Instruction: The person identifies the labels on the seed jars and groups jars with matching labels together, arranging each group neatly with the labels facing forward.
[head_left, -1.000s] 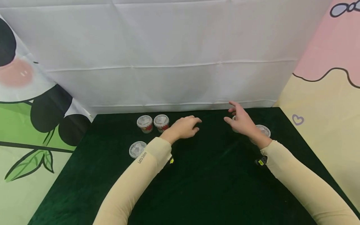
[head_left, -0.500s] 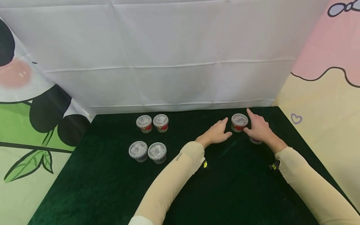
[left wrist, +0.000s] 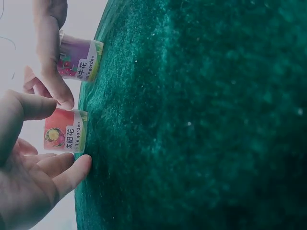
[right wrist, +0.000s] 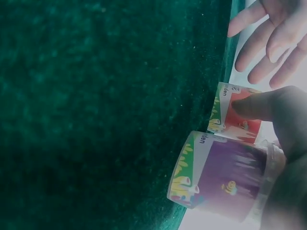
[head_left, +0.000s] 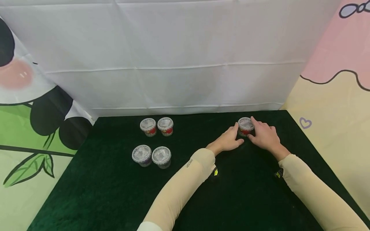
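Red-label cup (head_left: 245,127) stands upright at far R part of the green table (head_left: 95,179), directly btwn the two hands; its axis is vertical, clear lid on top.

L hand (head_left: 226,141) is on its L side: fingers extended, thumb apart from them, not clasping anything; fingertips v. close to the cup wall, contact unclear in head view. In R wrist view those fingers look spread & clear of it.

R hand (head_left: 265,137) is on the opp. side & looks the nearer: in head view, index by the lid rim, thumb by the lower front; R wrist view has the thumb across the red label. Fingers look loose, no firm grasp visible; can't tell if thumb presses.

Purple-label cup (right wrist: 225,177), also upright, sits just beside the red one on the R-hand side; R hand hides it in head view. So approach to red is freer from L; from R, purple is close by.

Other four cups (head_left: 141,155): two pairs, well off to L.
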The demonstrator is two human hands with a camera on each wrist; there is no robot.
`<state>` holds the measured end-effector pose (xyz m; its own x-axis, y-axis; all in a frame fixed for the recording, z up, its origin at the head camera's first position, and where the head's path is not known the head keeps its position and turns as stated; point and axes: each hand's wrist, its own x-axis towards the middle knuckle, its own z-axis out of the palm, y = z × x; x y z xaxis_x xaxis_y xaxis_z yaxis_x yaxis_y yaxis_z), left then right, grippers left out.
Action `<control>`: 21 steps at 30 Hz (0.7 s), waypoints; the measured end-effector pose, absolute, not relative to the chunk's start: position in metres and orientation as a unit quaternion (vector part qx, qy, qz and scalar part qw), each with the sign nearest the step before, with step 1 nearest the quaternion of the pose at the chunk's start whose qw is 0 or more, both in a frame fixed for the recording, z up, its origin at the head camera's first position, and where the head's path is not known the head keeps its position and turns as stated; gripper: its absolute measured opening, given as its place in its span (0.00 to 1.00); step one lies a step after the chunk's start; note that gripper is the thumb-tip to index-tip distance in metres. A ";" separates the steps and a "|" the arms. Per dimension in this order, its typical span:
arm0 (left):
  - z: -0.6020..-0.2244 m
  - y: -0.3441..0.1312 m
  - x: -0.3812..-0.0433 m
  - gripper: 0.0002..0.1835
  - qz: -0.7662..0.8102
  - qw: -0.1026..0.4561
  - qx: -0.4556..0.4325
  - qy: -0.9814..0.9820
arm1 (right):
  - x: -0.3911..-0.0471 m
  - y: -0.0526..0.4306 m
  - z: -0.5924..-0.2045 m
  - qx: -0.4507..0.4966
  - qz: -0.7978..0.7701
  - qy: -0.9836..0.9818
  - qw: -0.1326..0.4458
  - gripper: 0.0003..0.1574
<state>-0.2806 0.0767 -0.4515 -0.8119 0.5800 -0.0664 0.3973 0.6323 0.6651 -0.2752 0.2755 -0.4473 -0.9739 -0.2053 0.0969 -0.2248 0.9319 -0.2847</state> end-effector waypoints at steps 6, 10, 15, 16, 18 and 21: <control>-0.454 0.080 -0.281 0.43 0.328 0.140 0.281 0.891 | -0.273 0.275 -0.447 0.111 0.144 -0.983 0.038 0.50; -0.453 0.080 -0.281 0.43 0.331 0.141 0.284 0.889 | -0.274 0.275 -0.447 0.109 0.142 -0.983 0.039 0.50; -0.452 0.081 -0.280 0.44 0.332 0.146 0.278 0.889 | -0.275 0.276 -0.447 0.107 0.142 -0.983 0.032 0.50; -0.452 0.081 -0.280 0.44 0.332 0.146 0.276 0.890 | -0.275 0.276 -0.447 0.108 0.143 -0.983 0.031 0.50; -0.451 0.081 -0.279 0.44 0.332 0.147 0.273 0.891 | -0.276 0.276 -0.447 0.108 0.145 -0.983 0.031 0.50; -0.450 0.081 -0.279 0.44 0.332 0.147 0.271 0.891 | -0.276 0.275 -0.447 0.108 0.146 -0.983 0.034 0.49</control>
<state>-0.2794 0.0809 -0.4503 -0.8100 0.5808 -0.0813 0.3862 0.6325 0.6714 -0.2758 0.2751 -0.4466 -0.9745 -0.2020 0.0978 -0.2217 0.9340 -0.2803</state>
